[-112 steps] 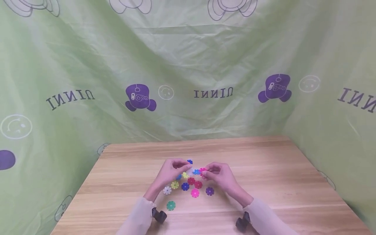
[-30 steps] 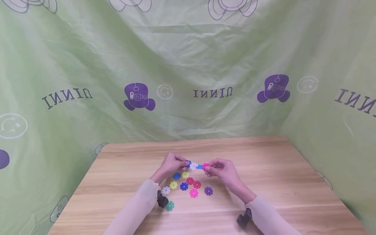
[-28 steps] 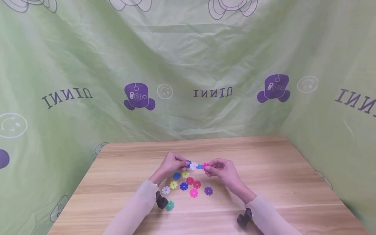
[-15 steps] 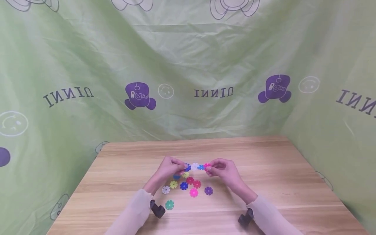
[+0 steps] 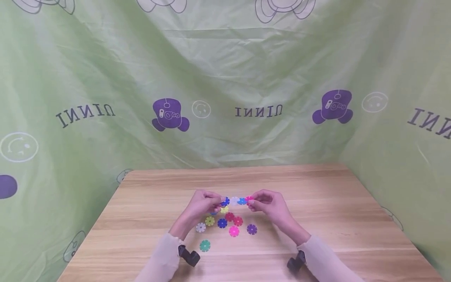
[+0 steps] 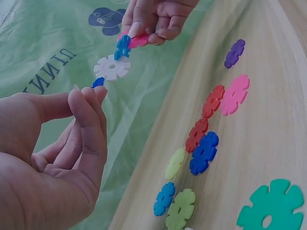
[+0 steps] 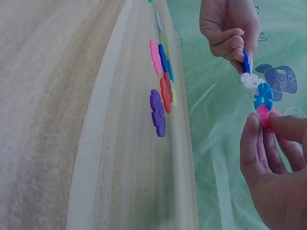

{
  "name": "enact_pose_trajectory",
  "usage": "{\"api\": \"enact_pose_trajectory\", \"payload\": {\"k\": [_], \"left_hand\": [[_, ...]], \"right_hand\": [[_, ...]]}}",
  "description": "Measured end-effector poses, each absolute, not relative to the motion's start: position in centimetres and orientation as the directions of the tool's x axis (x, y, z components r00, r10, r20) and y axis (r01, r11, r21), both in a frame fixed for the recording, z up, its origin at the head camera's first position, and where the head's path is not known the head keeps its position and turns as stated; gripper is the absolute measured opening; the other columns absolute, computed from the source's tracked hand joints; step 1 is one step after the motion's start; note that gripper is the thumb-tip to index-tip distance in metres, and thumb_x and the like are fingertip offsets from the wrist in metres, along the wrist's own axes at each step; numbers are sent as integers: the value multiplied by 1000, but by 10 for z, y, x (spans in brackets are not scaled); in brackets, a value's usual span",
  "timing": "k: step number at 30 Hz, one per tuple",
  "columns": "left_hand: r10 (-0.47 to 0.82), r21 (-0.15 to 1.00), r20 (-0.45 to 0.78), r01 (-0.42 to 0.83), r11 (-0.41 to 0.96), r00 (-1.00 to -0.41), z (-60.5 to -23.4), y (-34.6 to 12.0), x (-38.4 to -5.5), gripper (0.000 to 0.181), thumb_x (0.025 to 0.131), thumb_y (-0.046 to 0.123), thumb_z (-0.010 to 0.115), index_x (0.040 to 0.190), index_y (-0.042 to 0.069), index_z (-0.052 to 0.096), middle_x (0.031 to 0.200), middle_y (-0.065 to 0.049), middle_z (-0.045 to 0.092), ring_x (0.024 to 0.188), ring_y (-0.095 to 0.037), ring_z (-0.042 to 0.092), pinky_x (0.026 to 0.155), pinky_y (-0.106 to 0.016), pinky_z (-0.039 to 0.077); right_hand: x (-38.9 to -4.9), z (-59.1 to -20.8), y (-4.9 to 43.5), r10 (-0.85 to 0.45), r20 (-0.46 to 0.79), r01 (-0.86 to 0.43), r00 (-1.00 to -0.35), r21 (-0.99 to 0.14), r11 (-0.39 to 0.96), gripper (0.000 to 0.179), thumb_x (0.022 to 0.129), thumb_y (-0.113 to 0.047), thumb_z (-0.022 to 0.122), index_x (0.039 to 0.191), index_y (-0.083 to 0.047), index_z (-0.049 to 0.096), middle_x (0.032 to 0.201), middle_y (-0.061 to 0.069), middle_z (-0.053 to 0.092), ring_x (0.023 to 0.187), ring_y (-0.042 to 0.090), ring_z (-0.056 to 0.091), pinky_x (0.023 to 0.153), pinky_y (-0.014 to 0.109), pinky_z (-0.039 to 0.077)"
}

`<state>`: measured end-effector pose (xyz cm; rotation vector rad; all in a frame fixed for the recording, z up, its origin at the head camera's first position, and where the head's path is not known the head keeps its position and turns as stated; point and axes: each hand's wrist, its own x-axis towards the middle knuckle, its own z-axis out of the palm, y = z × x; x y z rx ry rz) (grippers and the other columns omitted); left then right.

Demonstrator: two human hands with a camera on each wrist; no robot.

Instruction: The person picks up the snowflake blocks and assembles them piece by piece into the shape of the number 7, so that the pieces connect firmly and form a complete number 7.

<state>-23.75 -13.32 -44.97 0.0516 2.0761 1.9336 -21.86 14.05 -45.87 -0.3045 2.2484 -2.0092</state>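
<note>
Between the two hands, held above the table, runs a short chain of notched plastic snowflake discs. Its dark blue disc is pinched by my left hand between thumb and fingertips. A white disc and a light blue disc make up the middle, slotted together. At the other end my right hand pinches the pink disc with thumb and forefinger. In the left wrist view the fingertips cover most of the dark blue disc.
On the wooden table below lie several loose discs: a green disc, a purple disc, a pink one, plus red, yellow, blue and white ones. A green curtain hangs behind the table.
Earlier, the left hand was at the white disc, with the dark blue one just beyond; now it pinches the dark blue disc. The right hand keeps the pink disc and has shifted slightly right.
</note>
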Motion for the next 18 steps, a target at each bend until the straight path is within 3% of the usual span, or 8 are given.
{"api": "enact_pose_trajectory", "payload": {"k": [9,18], "left_hand": [[220,976,-216,-210,52,-951,-454,-129,-235,21,96,7,73,111,-7,75,89,-7,76,67,-7,65,67,-19,57],[175,981,-193,-184,67,-965,-454,-125,-231,21,95,7,74,111,-6,76,88,-7,74,68,-8,63,66,-20,57]], "right_hand": [[-216,-461,138,-216,57,-84,-975,-990,116,25,91,-11,81,111,2,74,107,16,80,90,18,79,85,32,66],[-213,-463,136,-220,53,-88,-974,-985,150,24,89,-12,83,107,2,75,107,18,80,92,22,79,86,29,65]]}}
